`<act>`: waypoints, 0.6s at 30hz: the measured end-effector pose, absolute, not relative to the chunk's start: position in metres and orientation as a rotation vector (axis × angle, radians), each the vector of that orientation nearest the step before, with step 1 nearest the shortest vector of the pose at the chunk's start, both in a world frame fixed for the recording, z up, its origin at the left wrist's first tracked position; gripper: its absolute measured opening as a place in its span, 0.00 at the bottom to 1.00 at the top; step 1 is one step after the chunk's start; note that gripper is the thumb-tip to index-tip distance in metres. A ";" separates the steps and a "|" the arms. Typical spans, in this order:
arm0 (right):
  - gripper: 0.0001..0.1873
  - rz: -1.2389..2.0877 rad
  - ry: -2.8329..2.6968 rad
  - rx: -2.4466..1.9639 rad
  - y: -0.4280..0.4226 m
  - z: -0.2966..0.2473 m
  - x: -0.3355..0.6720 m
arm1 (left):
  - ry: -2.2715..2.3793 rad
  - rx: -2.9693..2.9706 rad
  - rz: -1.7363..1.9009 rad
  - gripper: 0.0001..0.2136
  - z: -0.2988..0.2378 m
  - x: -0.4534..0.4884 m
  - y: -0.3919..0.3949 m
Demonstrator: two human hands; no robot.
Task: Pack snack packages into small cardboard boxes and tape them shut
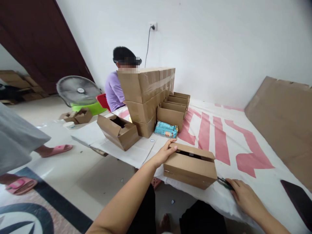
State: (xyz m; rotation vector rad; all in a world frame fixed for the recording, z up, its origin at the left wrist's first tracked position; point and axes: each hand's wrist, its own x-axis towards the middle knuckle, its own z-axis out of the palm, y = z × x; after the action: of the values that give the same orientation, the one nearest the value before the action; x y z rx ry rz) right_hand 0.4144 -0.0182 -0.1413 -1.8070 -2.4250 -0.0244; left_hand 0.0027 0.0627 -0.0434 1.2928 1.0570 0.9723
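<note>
A brown cardboard box (190,167) sits at the table's front edge, its top flaps parted by a dark slit. My left hand (166,152) grips the box's left back corner, thumb on the top and fingers over the rim. To the right of the box, my right hand (240,191) is closed around a slim dark tool (225,184), partly green. The tool's thin end points at the box's right side; its exact kind is unclear. Just behind the box lies a blue printed packet (166,129).
Taped cartons (148,107) are stacked behind, beside a row of open boxes (172,112). Another open box (119,131) stands left. A dark flat object (296,201) lies far right. A person in purple (113,89) sits behind the stack; another person's slippered foot (56,150) is left.
</note>
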 end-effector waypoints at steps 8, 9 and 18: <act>0.11 -0.368 -2.136 -1.234 0.007 -0.041 0.338 | 1.083 1.371 0.986 0.23 -0.044 0.005 0.064; 0.10 -0.375 -2.157 -1.163 0.010 -0.030 0.321 | 1.088 1.381 0.981 0.23 -0.044 0.004 0.064; 0.12 -0.477 -2.488 -0.881 0.045 -0.006 0.237 | 1.122 1.459 0.960 0.23 -0.046 0.003 0.067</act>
State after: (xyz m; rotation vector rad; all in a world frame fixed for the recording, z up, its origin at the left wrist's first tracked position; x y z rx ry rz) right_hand 0.2373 0.0450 -0.0064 -0.8814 -2.4879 -0.4773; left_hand 0.0027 0.0674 -0.0456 1.4590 1.1222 0.9598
